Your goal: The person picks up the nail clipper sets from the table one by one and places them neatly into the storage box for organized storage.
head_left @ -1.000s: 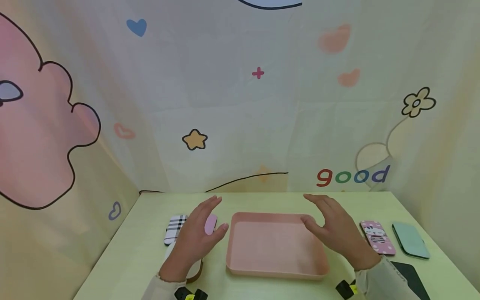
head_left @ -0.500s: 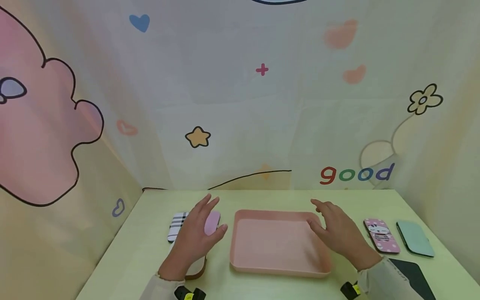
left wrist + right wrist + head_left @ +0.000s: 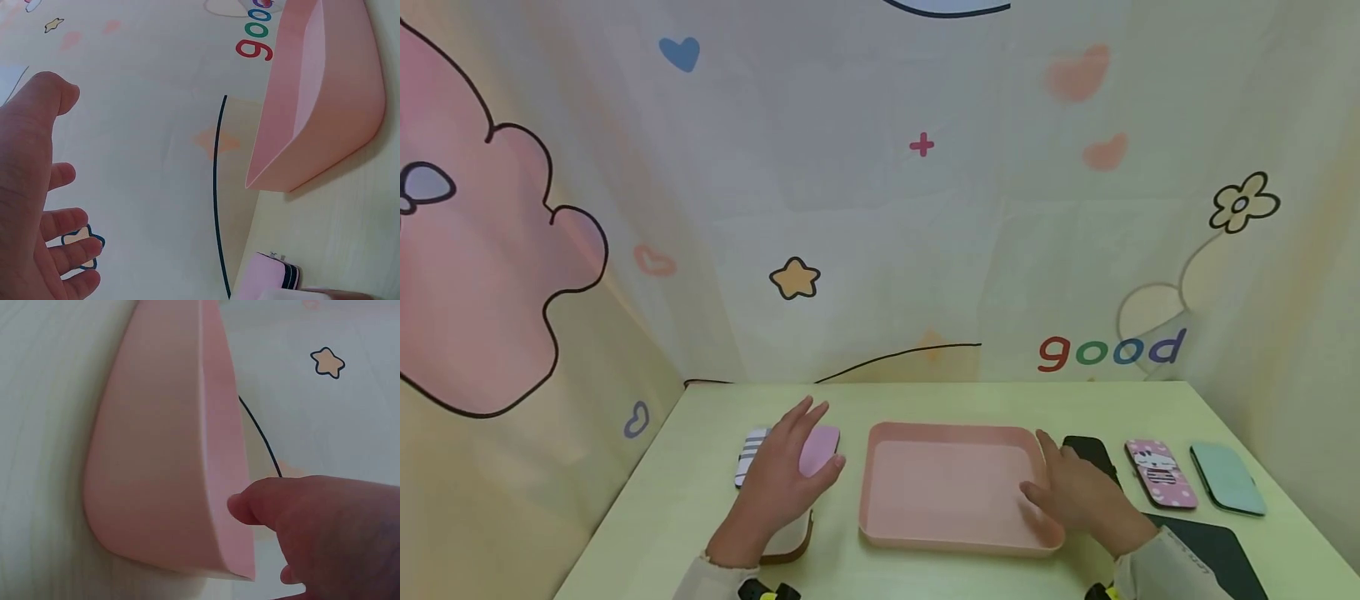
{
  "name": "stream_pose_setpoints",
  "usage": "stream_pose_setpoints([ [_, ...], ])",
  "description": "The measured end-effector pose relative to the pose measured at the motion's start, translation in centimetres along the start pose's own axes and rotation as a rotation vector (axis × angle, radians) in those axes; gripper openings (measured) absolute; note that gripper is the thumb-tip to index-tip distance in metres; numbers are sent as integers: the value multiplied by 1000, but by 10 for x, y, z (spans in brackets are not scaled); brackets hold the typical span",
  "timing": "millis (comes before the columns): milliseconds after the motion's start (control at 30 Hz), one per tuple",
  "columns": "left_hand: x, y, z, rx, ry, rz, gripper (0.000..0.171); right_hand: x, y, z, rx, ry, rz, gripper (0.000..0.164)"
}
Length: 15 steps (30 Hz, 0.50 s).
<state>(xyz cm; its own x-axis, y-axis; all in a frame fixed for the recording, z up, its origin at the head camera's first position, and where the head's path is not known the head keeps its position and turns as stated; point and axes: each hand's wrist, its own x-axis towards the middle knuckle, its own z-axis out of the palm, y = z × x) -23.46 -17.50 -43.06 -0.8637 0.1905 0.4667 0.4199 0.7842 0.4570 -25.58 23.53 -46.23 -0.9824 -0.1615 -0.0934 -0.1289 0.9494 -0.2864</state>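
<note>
at left, can see a striped thing (image 3: 749, 457), then the left hand (image 3: 778, 487), with fingers apart, before a lilac thing (image 3: 820, 448). in the middle, can see the pink tray (image 3: 947, 487) on the table (image 3: 647, 533), with inner floor visible. at its right wall, can see the right hand (image 3: 1078, 493), with fingers apart and thumb over the inside; cannot tell if touching. further right, a green thing (image 3: 1227, 479).

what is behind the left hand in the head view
Behind the left hand, parts of a striped item, a lilac item and a white brown-edged item show. Their covered portions can't be seen.
</note>
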Motion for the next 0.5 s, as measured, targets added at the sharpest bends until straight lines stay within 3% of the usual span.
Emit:
stream_pose_setpoints([
  [133,-5,-4,0,6,-5,-16,71,0,-3,9,-7,-102,21,100],
  [300,-7,-8,-3,4,-24,-29,68,-4,-9,15,-25,-144,-12,84],
  [500,-11,-14,-8,22,-34,-32,67,-6,-10,25,-59,-72,-20,83],
])
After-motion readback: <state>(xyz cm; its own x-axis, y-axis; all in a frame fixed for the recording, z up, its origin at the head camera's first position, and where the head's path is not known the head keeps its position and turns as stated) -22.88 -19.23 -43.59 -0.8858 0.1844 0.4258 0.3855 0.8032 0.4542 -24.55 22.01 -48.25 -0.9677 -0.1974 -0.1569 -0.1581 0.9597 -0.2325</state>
